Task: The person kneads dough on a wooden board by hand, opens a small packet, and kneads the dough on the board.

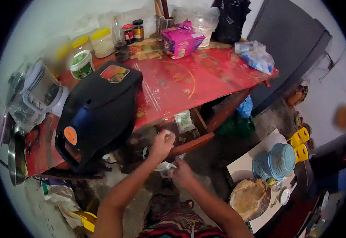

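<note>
My left hand (163, 146) is closed in a fist in front of the open drawer (173, 150) under the red table. Something pale shows at its fingers, too small to name. Lower and to the right, the fingers of my right hand (182, 173) are pinched on a thin white plastic bag (165, 166), which hangs between the two hands. Inside the drawer lies a white and green packet (184, 121).
A large black plastic case (97, 111) stands on the red table (169, 87), beside jars and a pink packet (183, 39). At right, a low table holds a round wooden board (250, 198) and blue baskets (280, 160). A grey refrigerator (285, 43) stands behind.
</note>
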Tool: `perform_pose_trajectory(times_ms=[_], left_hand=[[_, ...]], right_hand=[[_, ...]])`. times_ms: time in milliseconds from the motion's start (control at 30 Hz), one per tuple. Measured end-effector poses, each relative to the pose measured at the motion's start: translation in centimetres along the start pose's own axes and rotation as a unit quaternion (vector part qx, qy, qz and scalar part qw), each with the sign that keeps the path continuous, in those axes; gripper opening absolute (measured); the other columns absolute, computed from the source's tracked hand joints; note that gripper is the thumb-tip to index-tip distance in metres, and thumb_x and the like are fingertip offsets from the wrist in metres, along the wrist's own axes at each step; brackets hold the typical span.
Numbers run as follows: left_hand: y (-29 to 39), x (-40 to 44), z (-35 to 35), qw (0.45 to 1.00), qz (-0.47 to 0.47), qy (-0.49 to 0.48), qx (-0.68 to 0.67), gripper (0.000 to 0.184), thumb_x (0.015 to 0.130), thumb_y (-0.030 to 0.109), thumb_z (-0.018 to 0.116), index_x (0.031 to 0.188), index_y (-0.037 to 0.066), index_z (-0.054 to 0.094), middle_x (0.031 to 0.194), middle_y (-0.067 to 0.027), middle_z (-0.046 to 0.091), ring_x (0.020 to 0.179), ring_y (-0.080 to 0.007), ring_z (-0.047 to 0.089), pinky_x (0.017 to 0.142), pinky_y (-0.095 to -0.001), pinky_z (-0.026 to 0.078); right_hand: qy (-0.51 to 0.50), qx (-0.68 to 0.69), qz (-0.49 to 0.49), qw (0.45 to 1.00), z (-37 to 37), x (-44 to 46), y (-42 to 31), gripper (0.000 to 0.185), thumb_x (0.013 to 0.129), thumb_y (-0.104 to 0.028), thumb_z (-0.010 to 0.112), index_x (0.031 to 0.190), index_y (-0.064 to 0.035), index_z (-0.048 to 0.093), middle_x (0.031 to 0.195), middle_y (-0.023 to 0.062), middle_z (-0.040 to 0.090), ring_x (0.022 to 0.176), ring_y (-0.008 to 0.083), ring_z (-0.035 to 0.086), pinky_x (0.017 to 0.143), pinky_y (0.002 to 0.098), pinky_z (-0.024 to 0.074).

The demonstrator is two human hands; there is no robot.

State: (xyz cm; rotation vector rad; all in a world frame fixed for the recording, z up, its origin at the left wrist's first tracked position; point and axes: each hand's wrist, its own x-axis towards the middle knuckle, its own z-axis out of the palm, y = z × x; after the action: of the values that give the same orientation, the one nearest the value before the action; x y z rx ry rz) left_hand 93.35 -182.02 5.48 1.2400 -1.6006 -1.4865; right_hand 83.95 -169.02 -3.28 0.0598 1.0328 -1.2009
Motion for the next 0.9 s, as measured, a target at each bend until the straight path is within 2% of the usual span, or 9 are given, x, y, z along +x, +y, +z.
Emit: perform_pose_trajectory(times_ms=[133, 233, 333, 433, 467, 633, 667, 767, 900], left_hand=[[-2.9, 8.9, 4.4, 0.938, -0.268, -0.039, -0.216, 0.026, 0.088, 0.016, 0.063, 0.11, 0.003, 0.057, 0.09, -0.0083, 0.066, 0.068, -0.0214, 0.066, 0.053, -0.0334, 0.055], [-3.7, 10.8, 7.3, 0.95, -0.243, 0.075, -0.182, 0.042, 0.084, 0.011, 0.065, 0.122, 0.005, 0.05, 0.101, -0.011, 0.065, 0.067, -0.0218, 0.066, 0.055, -0.0354, 0.058], [-16.3, 17.8, 9.8, 0.967, -0.218, 0.098, -0.09, 0.055, 0.08, 0.009, 0.068, 0.128, 0.005, 0.042, 0.107, -0.0104, 0.064, 0.084, -0.0232, 0.066, 0.062, -0.0344, 0.055], [-12.9, 16.3, 9.5, 0.955, -0.262, 0.072, -0.117, 0.045, 0.078, 0.011, 0.069, 0.119, 0.002, 0.052, 0.11, -0.0105, 0.065, 0.098, -0.0241, 0.063, 0.081, -0.0368, 0.05], [-14.7, 17.2, 9.0, 0.964, -0.244, 0.066, -0.081, 0.041, 0.079, 0.012, 0.069, 0.115, 0.001, 0.055, 0.11, -0.0103, 0.065, 0.097, -0.0241, 0.063, 0.082, -0.0375, 0.049], [-1.2, 9.7, 6.2, 0.977, -0.107, 0.036, 0.18, 0.033, 0.08, 0.023, 0.069, 0.103, 0.0, 0.062, 0.105, -0.0162, 0.066, 0.094, -0.0285, 0.064, 0.083, -0.0396, 0.048], [-3.9, 9.4, 6.2, 0.966, 0.079, 0.114, 0.218, 0.022, 0.082, 0.015, 0.069, 0.099, 0.002, 0.063, 0.072, -0.0159, 0.06, 0.071, -0.03, 0.063, 0.073, -0.0416, 0.049], [0.6, 3.7, 4.5, 0.902, 0.279, 0.181, 0.274, 0.022, 0.084, 0.012, 0.066, 0.102, 0.001, 0.062, 0.084, -0.0178, 0.065, 0.075, -0.0315, 0.063, 0.074, -0.0411, 0.049], [6.9, -5.8, 5.2, 0.935, 0.303, 0.076, 0.168, 0.016, 0.087, 0.006, 0.062, 0.101, 0.0, 0.063, 0.098, -0.0122, 0.066, 0.081, -0.0276, 0.062, 0.077, -0.0379, 0.049]], right_hand=[[0.051, -0.114, -0.031, 0.992, 1.8, -2.8, -1.3, 0.03, 0.099, -0.029, 0.051, 0.113, -0.0033, 0.056, 0.087, 0.0087, 0.063, 0.067, 0.019, 0.06, 0.059, 0.0298, 0.047], [-0.033, -0.099, -0.03, 0.994, -0.4, -4.0, -0.8, 0.031, 0.098, -0.029, 0.054, 0.119, -0.0062, 0.056, 0.103, 0.006, 0.066, 0.073, 0.0173, 0.058, 0.063, 0.0321, 0.0473], [0.028, -0.105, -0.015, 0.994, -1.9, -5.5, -0.8, 0.031, 0.097, -0.03, 0.056, 0.119, -0.0073, 0.058, 0.103, 0.006, 0.066, 0.076, 0.0179, 0.059, 0.064, 0.0323, 0.047], [0.081, -0.083, -0.03, 0.993, -3.3, -7.5, -1.0, 0.031, 0.096, -0.03, 0.059, 0.117, -0.0072, 0.059, 0.101, 0.0066, 0.066, 0.077, 0.0187, 0.06, 0.065, 0.0322, 0.0467], [0.075, -0.062, -0.042, 0.994, -4.3, -7.7, -0.4, 0.03, 0.095, -0.03, 0.06, 0.115, -0.0074, 0.059, 0.101, 0.0065, 0.066, 0.077, 0.0187, 0.06, 0.064, 0.0323, 0.0467], [0.11, -0.094, -0.087, 0.986, -6.2, -10.0, -0.1, 0.03, 0.096, -0.03, 0.057, 0.112, -0.0073, 0.066, 0.095, 0.0037, 0.069, 0.073, 0.0144, 0.061, 0.063, 0.0283, 0.0476], [0.116, -0.087, -0.102, 0.984, -6.5, -10.7, 0.1, 0.029, 0.096, -0.03, 0.057, 0.111, -0.0073, 0.067, 0.094, 0.0033, 0.068, 0.074, 0.0145, 0.061, 0.063, 0.0288, 0.0478], [0.127, -0.11, -0.178, 0.97, -8.0, -13.3, 0.9, 0.029, 0.097, -0.03, 0.055, 0.109, -0.0066, 0.066, 0.093, 0.0028, 0.068, 0.077, 0.0146, 0.061, 0.066, 0.0311, 0.0489], [0.153, -0.208, -0.266, 0.929, -8.2, -20.5, -1.8, 0.029, 0.096, -0.031, 0.057, 0.108, -0.0052, 0.066, 0.103, 0.0045, 0.065, 0.086, 0.0157, 0.061, 0.074, 0.0344, 0.0515]])
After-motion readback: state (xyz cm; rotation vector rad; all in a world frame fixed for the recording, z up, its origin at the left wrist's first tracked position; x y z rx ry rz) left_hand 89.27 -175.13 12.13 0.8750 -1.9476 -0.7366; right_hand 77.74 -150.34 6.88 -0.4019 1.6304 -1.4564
